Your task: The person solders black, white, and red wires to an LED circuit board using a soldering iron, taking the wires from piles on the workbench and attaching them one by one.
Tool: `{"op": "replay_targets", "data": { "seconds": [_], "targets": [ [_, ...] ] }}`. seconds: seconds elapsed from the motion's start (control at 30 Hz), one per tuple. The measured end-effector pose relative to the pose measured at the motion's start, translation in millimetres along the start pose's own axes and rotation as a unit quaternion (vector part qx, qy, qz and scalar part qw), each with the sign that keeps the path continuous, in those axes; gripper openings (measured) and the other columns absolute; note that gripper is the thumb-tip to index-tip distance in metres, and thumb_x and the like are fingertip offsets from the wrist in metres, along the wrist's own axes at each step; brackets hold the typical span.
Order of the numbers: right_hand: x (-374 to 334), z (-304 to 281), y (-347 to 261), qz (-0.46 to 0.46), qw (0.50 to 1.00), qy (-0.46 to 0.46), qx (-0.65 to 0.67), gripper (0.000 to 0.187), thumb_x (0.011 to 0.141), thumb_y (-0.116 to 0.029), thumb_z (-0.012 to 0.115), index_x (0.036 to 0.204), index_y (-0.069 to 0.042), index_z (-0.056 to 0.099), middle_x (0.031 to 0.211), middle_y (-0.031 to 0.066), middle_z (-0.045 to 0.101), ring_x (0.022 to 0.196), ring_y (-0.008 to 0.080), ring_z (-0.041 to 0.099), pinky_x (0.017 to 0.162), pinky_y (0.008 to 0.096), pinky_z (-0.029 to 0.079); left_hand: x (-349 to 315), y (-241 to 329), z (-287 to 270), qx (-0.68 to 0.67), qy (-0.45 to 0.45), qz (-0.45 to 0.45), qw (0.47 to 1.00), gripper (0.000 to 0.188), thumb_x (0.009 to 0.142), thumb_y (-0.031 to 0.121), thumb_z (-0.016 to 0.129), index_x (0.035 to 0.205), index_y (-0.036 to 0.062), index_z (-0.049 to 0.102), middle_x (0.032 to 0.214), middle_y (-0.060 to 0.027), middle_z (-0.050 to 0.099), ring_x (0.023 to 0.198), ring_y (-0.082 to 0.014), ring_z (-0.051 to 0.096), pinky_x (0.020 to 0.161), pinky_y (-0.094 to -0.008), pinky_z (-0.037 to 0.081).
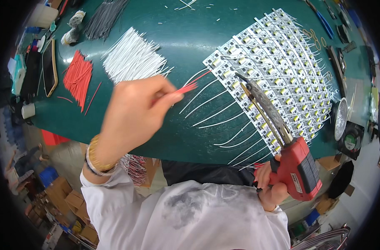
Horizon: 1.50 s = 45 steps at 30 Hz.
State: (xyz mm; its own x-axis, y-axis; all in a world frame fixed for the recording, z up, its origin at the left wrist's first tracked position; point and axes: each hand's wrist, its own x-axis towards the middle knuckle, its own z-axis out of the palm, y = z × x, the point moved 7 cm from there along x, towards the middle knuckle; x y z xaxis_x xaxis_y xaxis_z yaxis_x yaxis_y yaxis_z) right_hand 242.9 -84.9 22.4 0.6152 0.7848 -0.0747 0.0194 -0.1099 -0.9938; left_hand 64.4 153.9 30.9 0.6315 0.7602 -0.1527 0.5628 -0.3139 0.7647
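The left hand (137, 108), slightly blurred, pinches a small bunch of red wires (188, 88) between thumb and fingers, just left of the sheet of small circuit boards (277, 75), which lies at a slant on the right side of the green worktop (185, 41). One red wire (205, 75) reaches up to the corner of that sheet; whether it is fixed there, I cannot tell. The right hand (270, 183) is closed around the grip of a red soldering gun (298, 166), whose dark tip (238, 76) is over the sheet's left edge; contact is unclear. White wires (206, 109) stick out from that edge, so a low, careful approach between them seems wise, lest the hot tip catch one. Working well here likely means offering a single red wire from the bunch, its end flat on the pad, with fingers well back from the heat and the wire motionless until the joint sets. The loose pile of red wires (78, 79) lies left of the white pile (133, 58), both well apart from the tip.
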Motion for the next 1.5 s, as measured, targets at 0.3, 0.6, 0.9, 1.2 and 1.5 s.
{"op": "replay_targets", "data": {
  "seconds": [0.3,0.6,0.9,1.2,1.5],
  "targets": [
    [-2,-6,2,-0.028,1.0,-0.004,0.015,0.085,0.082,-0.065,0.061,0.121,0.009,0.046,0.049,-0.0007,0.046,0.038,0.0103,0.044,0.04,0.0245,0.037,7,30,21,-0.077,0.037,0.082,0.993,0.013,0.083,0.006,0.071,0.075,-0.0007,0.063,0.06,-0.0046,0.06,0.048,-0.0083,0.049,0.045,-0.0237,0.037],
    [-8,-16,13,-0.027,0.999,-0.024,0.003,0.09,0.076,-0.069,0.063,0.12,0.009,0.049,0.048,-0.0014,0.045,0.037,0.0095,0.042,0.04,0.0236,0.036,14,14,41,-0.018,0.075,0.114,0.99,0.012,0.082,0.005,0.071,0.075,-0.0003,0.063,0.057,-0.0026,0.058,0.045,-0.0037,0.043,0.043,-0.0216,0.033],
    [-22,-45,32,0.021,0.975,-0.1,-0.197,0.058,0.087,-0.048,0.064,0.113,0.004,0.06,0.087,0.0118,0.062,0.071,0.0244,0.059,0.07,0.0373,0.047,17,12,38,-0.023,0.069,0.103,0.992,0.012,0.082,0.005,0.072,0.074,-0.0004,0.063,0.057,-0.0028,0.058,0.044,-0.004,0.042,0.042,-0.0223,0.033],
    [-6,-14,12,0.031,0.986,-0.163,-0.001,0.045,0.093,-0.045,0.054,0.083,-0.002,0.059,0.07,0.0048,0.058,0.059,0.0182,0.056,0.062,0.0312,0.045,19,12,38,-0.023,0.05,0.105,0.993,0.014,0.082,0.005,0.071,0.073,-0.0012,0.063,0.055,-0.0042,0.057,0.042,-0.0049,0.042,0.042,-0.0231,0.033],
    [-9,-16,19,-0.037,0.999,0.001,-0.04,0.079,0.081,-0.056,0.069,0.116,0.012,0.048,0.048,0.0017,0.045,0.036,0.0116,0.042,0.037,0.0241,0.034,20,13,40,-0.029,0.06,0.113,0.991,0.014,0.083,0.006,0.071,0.074,-0.0016,0.063,0.055,-0.0042,0.058,0.043,-0.0049,0.043,0.042,-0.0232,0.033]
  ]
}}
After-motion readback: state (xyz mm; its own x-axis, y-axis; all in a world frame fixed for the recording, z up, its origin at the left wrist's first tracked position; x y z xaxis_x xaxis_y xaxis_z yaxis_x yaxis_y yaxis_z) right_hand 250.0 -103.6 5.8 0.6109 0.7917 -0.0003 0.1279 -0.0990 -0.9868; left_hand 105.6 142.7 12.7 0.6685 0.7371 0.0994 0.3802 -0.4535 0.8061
